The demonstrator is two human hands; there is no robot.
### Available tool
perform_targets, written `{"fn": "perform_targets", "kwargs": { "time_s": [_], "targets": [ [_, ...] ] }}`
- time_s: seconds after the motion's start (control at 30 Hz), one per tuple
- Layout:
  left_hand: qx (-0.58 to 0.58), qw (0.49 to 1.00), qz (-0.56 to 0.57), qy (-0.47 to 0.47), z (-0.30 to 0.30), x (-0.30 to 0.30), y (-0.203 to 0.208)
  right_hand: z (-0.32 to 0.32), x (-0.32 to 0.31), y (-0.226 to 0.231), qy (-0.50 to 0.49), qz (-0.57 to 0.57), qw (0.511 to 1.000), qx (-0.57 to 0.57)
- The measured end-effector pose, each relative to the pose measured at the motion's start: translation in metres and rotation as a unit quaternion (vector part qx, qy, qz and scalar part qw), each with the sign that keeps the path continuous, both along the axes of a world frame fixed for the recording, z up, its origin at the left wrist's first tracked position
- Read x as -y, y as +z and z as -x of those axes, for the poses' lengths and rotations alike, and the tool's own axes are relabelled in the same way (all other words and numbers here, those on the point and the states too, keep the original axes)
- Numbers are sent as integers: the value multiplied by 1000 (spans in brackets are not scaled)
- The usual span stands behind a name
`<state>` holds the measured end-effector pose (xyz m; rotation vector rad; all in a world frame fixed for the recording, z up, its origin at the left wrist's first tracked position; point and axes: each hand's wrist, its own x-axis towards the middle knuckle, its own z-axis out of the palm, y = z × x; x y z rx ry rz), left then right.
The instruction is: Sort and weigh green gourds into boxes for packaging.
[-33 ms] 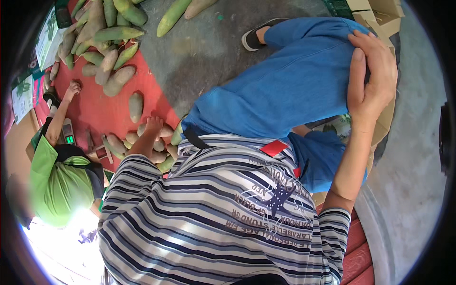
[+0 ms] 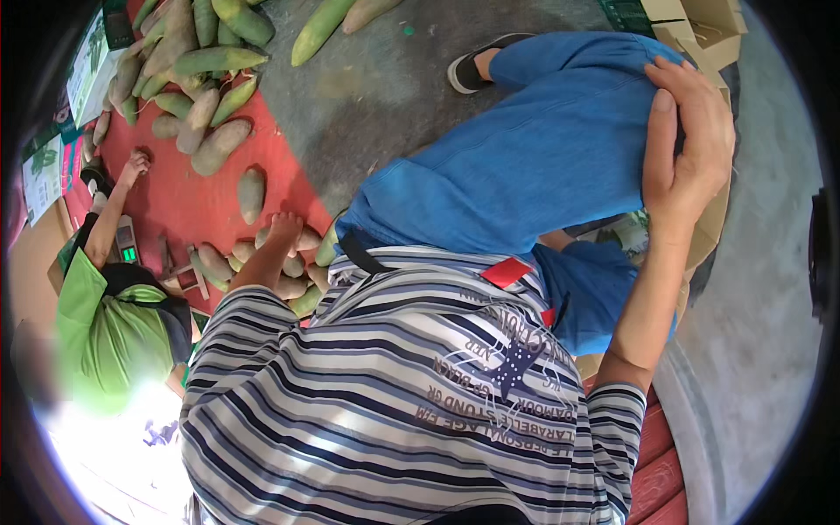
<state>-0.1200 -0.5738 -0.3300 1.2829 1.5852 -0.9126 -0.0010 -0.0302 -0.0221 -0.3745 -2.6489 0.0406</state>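
Observation:
My right hand (image 2: 691,144) lies open over my raised knee, on the blue trousers (image 2: 499,157), with nothing in it. My left hand (image 2: 285,231) reaches down at the left and rests on a small heap of stubby green radishes (image 2: 213,262), its short visible fingers spread over their edge. Whether its fingertips press on one radish I cannot make out. A single radish (image 2: 251,194) lies just beyond that hand on the red floor covering (image 2: 201,206). Farther off lies a larger pile of green and mud-brown radishes (image 2: 201,114).
A co-worker in a green shirt (image 2: 114,350) sits at the left, one arm over the red covering. Beside them stands a scale with a lit green display (image 2: 129,254). Printed cartons (image 2: 92,74) line the far left. Open cardboard boxes (image 2: 713,35) stand at the right.

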Motion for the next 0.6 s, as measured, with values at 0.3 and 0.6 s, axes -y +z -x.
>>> {"fn": "perform_targets", "kwargs": {
  "time_s": [0.3,0.6],
  "targets": [
    [177,958,-103,202,98,-164,35,4,-9,-1,49,-9,999,-3],
    [-187,789,-358,463,167,-112,25,3,-6,4,38,-12,999,11]
  ]
}}
